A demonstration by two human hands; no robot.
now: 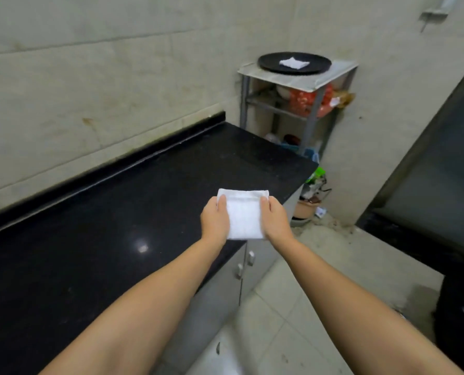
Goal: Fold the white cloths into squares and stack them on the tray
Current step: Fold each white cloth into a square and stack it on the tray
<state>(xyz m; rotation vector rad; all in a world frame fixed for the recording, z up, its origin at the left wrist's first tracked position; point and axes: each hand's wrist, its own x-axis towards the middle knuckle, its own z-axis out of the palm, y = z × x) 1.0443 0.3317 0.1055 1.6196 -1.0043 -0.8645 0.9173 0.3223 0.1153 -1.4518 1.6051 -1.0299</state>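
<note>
One folded cloth (294, 63) already lies on the black round tray (268, 63), which sits on top of the small metal rack (313, 115) against the far wall, so the stack has its first layer. You hold a second white cloth (243, 213) between your left hand (215, 220) and your right hand (274, 219), above the near edge of the black table (117, 212) and well apart from the tray. Each grip is closed on a side edge of the cloth, thumb on top and fingers hidden beneath.

It looks already folded into a near square, so the folding of this piece seems done; carrying it across and laying it on the first cloth is what remains. No other loose cloths show, so you cannot tell whether more are left.

The cloth is soft, thick terry-like fabric with a flatter woven band along its far edge. The tray looks hard and shallow-rimmed; the table is polished, speckled black stone, glossy enough to show a light reflection.
</note>
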